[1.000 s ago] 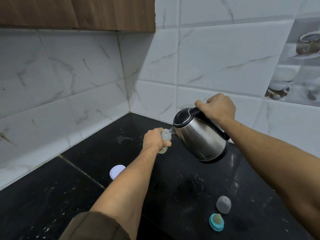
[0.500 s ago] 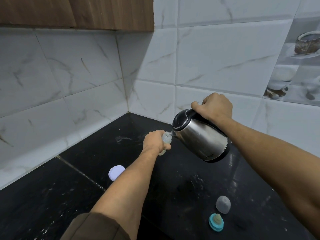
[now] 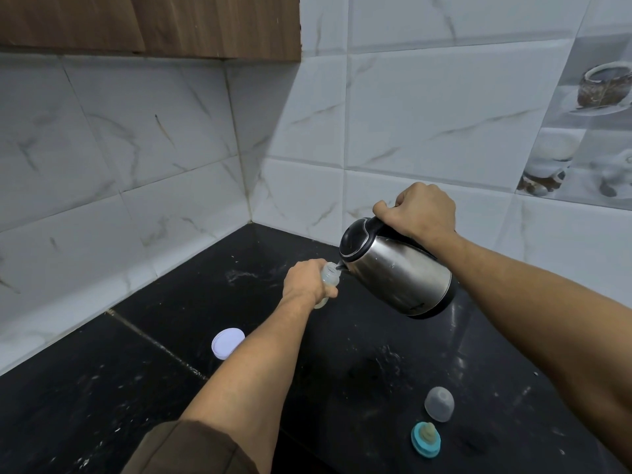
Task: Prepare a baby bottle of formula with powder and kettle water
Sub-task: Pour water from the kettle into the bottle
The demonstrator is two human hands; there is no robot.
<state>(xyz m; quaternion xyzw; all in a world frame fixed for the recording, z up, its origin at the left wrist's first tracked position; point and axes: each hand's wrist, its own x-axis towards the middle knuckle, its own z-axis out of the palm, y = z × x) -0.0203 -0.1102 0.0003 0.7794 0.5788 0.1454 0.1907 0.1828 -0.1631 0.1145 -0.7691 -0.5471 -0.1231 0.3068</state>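
Countertop (image 3: pixel 359 367) of black stone fills the lower part of the head view. The kettle (image 3: pixel 400 275) hangs above its far stretch. Two white tiled walls (image 3: pixel 191 186) meet in a corner behind and to the left of the kettle, and a wooden cabinet (image 3: pixel 154 25) overhangs high up, well to its left. Bare counter lies below the kettle and toward the viewer. Well in front of the kettle stand a clear domed cap (image 3: pixel 439 403) and a teal collar with its teat (image 3: pixel 425 439), close together but apart, the cap nearer the kettle. A white round lid (image 3: pixel 227 343) lies flat well to the kettle's lower left, beside the left forearm.

The right hand (image 3: pixel 420 213) is clenched round the kettle's black handle from above, knuckles up, with the forearm running in from the right edge. The left hand (image 3: pixel 306 280), on an arm stretched forward out of a brown sleeve (image 3: pixel 191 449), wraps the baby bottle (image 3: pixel 330 273) just left of the kettle's spout. Only the bottle's neck and a bit of its base show. The hands are apart, with the kettle's lid end between them.

The kettle is tipped, its long axis slanting from base at lower right to lid at upper left. Its spout points down-left and sits at the bottle's open mouth. The bottle leans slightly, mouth up toward the kettle; whether its base touches the counter cannot be told.
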